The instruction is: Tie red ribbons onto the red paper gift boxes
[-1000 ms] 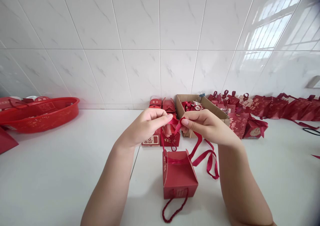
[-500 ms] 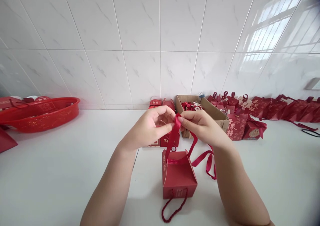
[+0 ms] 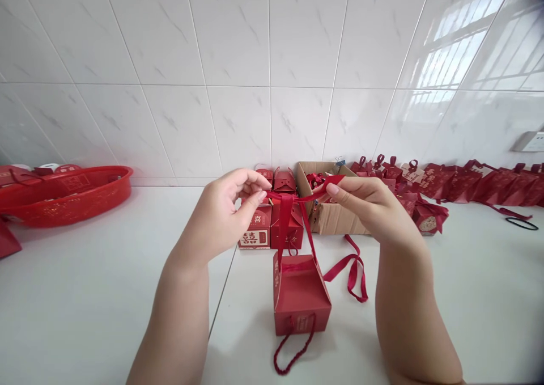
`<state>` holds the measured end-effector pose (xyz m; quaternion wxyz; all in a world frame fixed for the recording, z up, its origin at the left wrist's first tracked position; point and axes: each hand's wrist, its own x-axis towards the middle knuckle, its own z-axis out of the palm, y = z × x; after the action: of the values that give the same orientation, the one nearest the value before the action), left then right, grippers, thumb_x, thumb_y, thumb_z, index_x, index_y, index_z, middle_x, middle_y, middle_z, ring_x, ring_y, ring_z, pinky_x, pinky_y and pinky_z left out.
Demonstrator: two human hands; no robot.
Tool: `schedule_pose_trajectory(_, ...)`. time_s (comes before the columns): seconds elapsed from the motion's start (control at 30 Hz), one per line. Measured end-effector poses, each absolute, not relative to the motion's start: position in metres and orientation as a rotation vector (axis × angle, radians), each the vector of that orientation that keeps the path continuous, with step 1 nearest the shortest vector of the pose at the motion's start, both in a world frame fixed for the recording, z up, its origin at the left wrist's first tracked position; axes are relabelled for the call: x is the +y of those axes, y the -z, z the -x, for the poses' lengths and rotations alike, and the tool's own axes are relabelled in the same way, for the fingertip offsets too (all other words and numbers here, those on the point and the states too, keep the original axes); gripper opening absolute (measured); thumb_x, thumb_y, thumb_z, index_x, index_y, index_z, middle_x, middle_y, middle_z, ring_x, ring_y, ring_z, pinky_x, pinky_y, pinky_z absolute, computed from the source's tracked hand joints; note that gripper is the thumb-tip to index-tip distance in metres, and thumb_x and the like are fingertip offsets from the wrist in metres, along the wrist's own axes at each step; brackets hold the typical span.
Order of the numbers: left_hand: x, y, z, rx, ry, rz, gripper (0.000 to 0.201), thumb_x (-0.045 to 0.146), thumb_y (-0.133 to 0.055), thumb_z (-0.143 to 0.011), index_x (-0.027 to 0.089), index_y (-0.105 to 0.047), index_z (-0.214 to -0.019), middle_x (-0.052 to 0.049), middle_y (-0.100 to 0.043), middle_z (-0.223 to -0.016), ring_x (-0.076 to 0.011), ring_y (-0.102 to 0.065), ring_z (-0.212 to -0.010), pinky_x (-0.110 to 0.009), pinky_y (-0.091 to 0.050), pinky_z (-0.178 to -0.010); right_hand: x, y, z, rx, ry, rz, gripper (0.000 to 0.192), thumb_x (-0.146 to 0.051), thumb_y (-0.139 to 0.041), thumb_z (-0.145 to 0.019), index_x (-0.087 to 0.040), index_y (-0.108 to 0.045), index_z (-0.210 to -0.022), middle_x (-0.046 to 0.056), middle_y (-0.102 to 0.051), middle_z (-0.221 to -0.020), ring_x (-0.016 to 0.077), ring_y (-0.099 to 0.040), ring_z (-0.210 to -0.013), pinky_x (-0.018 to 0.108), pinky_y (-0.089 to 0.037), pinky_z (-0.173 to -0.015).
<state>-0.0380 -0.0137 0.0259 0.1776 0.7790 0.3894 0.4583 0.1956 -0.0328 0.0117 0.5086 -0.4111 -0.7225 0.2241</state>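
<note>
Both hands pinch a red ribbon point(image 3: 285, 226) that crosses in a knot above a small red gift box point(image 3: 302, 291). My left hand point(image 3: 232, 212) holds one end between thumb and fingertips. At the other side my right hand point(image 3: 361, 203) grips the other end, whose tip sticks up past the thumb. Two strands run down from the crossing to the box's upper edges. The box stands on the white counter, a twisted cord handle point(image 3: 294, 354) lying in front of it.
Behind are several red boxes point(image 3: 255, 232) and a cardboard carton point(image 3: 340, 218) with red items inside. A loose ribbon point(image 3: 352, 271) lies right of the gift box. Rows of red gift bags point(image 3: 442, 182) line the wall at right; a red plastic basin point(image 3: 68, 203) stands left.
My hands have moved apart, left hand leftward and right hand rightward. The ribbon has gone from a bunched loop between them to a stretched crossing with ends pulled sideways.
</note>
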Motion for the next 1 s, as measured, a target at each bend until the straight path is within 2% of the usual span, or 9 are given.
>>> schedule_pose_trajectory(0.2, -0.023, -0.028, 0.034, 1.227, -1.240, -2.417, 0.010, 0.026, -0.051, -0.087, 0.021, -0.059, -0.083, -0.001, -0.062, -0.084, -0.0130, -0.055, -0.070, -0.025, -0.042, -0.060, -0.039, -0.009, -0.199, -1.669, -0.560, 0.953, 0.031, -0.039, -0.056, -0.088, -0.018, -0.067, -0.069, 0.002, -0.064, -0.073, 0.0155, -0.059, -0.077, 0.026, -0.045, -0.072)
schedule_pose_trajectory(0.3, -0.028, -0.022, 0.041, 1.305, -1.070, -2.494, 0.016, 0.032, -0.045, -0.091, 0.021, -0.054, -0.082, 0.000, -0.060, -0.083, -0.0137, -0.053, -0.067, -0.024, -0.040, -0.057, -0.040, 0.001, -0.199, -1.603, -0.402, 1.057, 0.032, -0.037, -0.054, -0.089, -0.016, -0.063, -0.066, 0.002, -0.059, -0.068, 0.0141, -0.054, -0.069, 0.025, -0.041, -0.064)
schedule_pose_trajectory(0.4, -0.035, -0.008, 0.058, 1.404, -0.912, -2.466, 0.020, 0.037, -0.040, -0.093, 0.023, -0.050, -0.084, 0.001, -0.060, -0.081, -0.0148, -0.053, -0.068, -0.024, -0.040, -0.056, -0.048, 0.020, -0.206, -1.570, -0.233, 1.181, 0.035, -0.036, -0.052, -0.089, -0.016, -0.053, -0.061, 0.000, -0.048, -0.059, 0.0109, -0.042, -0.057, 0.024, -0.031, -0.053)
schedule_pose_trajectory(0.47, -0.041, 0.008, 0.076, 1.499, -0.905, -2.398, 0.020, 0.040, -0.041, -0.092, 0.024, -0.050, -0.084, 0.001, -0.061, -0.083, -0.0157, -0.056, -0.074, -0.024, -0.041, -0.059, -0.057, 0.037, -0.216, -1.550, -0.165, 1.259, 0.036, -0.037, -0.050, -0.089, -0.017, -0.047, -0.059, -0.002, -0.043, -0.056, 0.0103, -0.038, -0.054, 0.024, -0.029, -0.051)
schedule_pose_trajectory(0.6, -0.049, 0.058, 0.123, 1.675, -0.965, -2.246, 0.023, 0.046, -0.043, -0.089, 0.024, -0.049, -0.082, 0.002, -0.061, -0.080, -0.0158, -0.059, -0.081, -0.022, -0.044, -0.070, -0.079, 0.088, -0.250, -1.505, -0.110, 1.504, 0.036, -0.042, -0.045, -0.087, -0.018, -0.046, -0.060, -0.001, -0.045, -0.058, 0.0120, -0.040, -0.055, 0.025, -0.031, -0.053)
schedule_pose_trajectory(0.67, -0.052, 0.091, 0.147, 1.818, -0.919, -2.119, 0.025, 0.046, -0.041, -0.087, 0.024, -0.048, -0.079, 0.003, -0.061, -0.075, -0.0152, -0.059, -0.074, -0.021, -0.044, -0.064, -0.090, 0.120, -0.269, -1.453, -0.131, 1.712, 0.037, -0.046, -0.044, -0.084, -0.019, -0.043, -0.058, -0.001, -0.043, -0.055, 0.0121, -0.038, -0.052, 0.025, -0.031, -0.052)
schedule_pose_trajectory(0.73, -0.053, 0.121, 0.165, 1.951, -0.848, -1.978, 0.024, 0.046, -0.040, -0.085, 0.024, -0.047, -0.076, 0.003, -0.059, -0.068, -0.0144, -0.056, -0.061, -0.021, -0.044, -0.058, -0.100, 0.149, -0.283, -1.366, -0.210, 1.898, 0.037, -0.049, -0.044, -0.081, -0.019, -0.048, -0.060, -0.001, -0.042, -0.052, 0.0132, -0.038, -0.051, 0.025, -0.033, -0.052)
schedule_pose_trajectory(0.87, -0.055, 0.154, 0.175, 1.960, -0.736, -1.863, 0.023, 0.046, -0.041, -0.084, 0.025, -0.049, -0.079, 0.003, -0.062, -0.072, -0.0155, -0.061, -0.071, -0.022, -0.046, -0.066, -0.115, 0.181, -0.292, -1.301, -0.386, 2.054, 0.038, -0.050, -0.042, -0.079, -0.019, -0.056, -0.064, 0.002, -0.056, -0.060, 0.0171, -0.050, -0.058, 0.026, -0.039, -0.058)
schedule_pose_trajectory(1.0, -0.054, 0.154, 0.167, 1.976, -0.750, -1.840, 0.021, 0.044, -0.040, -0.084, 0.025, -0.048, -0.080, 0.003, -0.063, -0.074, -0.0158, -0.062, -0.073, -0.022, -0.045, -0.065, -0.120, 0.182, -0.288, -1.272, -0.385, 2.070, 0.041, -0.051, -0.041, -0.078, -0.018, -0.061, -0.067, 0.004, -0.060, -0.062, 0.0189, -0.054, -0.060, 0.026, -0.040, -0.056)
